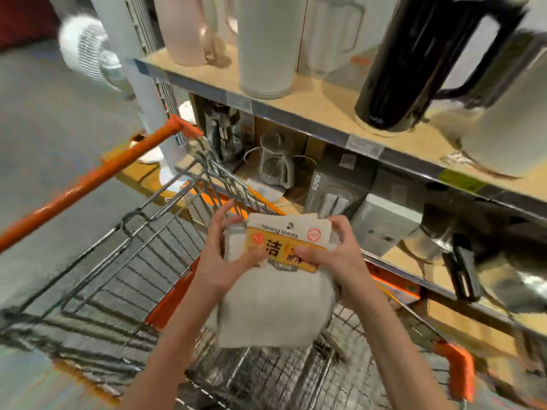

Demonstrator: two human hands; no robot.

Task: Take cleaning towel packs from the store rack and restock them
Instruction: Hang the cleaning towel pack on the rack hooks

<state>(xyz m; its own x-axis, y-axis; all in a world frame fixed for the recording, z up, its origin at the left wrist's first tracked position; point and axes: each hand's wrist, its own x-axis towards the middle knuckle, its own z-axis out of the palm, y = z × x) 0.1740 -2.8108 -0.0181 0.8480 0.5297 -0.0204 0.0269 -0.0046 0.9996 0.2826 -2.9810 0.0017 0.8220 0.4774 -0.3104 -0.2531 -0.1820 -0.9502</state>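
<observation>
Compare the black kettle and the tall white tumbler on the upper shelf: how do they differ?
The black kettle is dark and glossy; the white tumbler is pale and matte. The kettle has a large looped handle on its side, while the tumbler shows none. The kettle stands nearer the shelf's right end, the tumbler toward the left. Both stand upright on the wooden upper shelf, near its front edge.

We look down at our left hand [225, 261] and right hand [331, 255] gripping a white cleaning towel pack [275, 309] by its yellow header card [288, 241] above a wire shopping cart [124, 279] with orange trim, beside wooden shelves [325, 105] holding a black kettle [420, 63] and white jugs.
</observation>
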